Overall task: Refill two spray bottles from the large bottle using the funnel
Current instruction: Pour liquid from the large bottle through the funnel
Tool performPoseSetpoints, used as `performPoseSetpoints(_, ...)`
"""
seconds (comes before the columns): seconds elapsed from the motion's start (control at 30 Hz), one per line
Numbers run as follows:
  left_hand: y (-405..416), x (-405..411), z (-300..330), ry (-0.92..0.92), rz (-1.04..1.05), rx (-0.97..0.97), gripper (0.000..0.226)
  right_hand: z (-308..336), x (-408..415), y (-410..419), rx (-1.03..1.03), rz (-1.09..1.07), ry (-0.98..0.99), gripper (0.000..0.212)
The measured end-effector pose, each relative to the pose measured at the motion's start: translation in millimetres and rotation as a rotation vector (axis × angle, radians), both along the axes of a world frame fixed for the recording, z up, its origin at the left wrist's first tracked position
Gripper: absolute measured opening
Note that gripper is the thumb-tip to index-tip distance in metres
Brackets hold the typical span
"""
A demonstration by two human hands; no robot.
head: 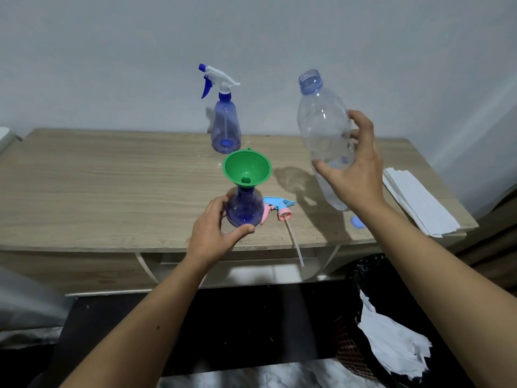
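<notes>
The right hand (355, 175) wraps the large bottle (326, 135), lifted uncapped and near upright; the left hand (215, 233) cups the open spray bottle (244, 208), green funnel (247, 169) seated in its neck. That bottle stands near the table's (112, 191) front edge, so a nudge or fast pour could tip it. Its sprayer head (279, 208) lies just beside; the second spray bottle (225, 127) stands capped behind, with bare tabletop to the left

Light: soft, even, fairly dim
Shadows: large bottle (324, 135) casts one leftward on bench (112, 191)
Edges: wide-angle bending, near corners blurred
</notes>
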State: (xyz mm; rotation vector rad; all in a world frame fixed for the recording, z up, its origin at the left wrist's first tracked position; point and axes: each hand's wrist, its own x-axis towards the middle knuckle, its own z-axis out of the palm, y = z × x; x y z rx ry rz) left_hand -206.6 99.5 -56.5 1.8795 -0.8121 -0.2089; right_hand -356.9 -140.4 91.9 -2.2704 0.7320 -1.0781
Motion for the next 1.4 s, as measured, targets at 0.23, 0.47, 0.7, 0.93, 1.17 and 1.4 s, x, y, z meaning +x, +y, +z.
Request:
performPoseSetpoints(0.23,-1,2,-3,-0.002,0.005,0.025,0.086,4,11,-4,0.224,-0.059,-0.168,0.093)
performPoseSetpoints(0.47,-3,2,-3,-0.032,0.014,0.030,0.087,-9,10,1,0.374,0.008,-0.209,0.101)
performPoseSetpoints(0.7,-2,2,-3,-0.028,0.001,0.012,0.087,-10,10,2,0.366,0.000,-0.196,0.104)
performPoseSetpoints(0.93,-2,2,-4,-0.036,0.005,0.011,0.087,-17,5,1,0.288,-0.011,-0.186,0.111)
performPoseSetpoints(1.17,-2,2,-5,-0.030,0.006,0.005,0.087,-20,-1,26,0.015,-0.210,-0.242,0.093)
performPoseSetpoints(1.4,-2,2,-6,-0.014,-0.003,-0.007,0.087,-26,0,58,-0.284,0.244,-0.084,0.040)
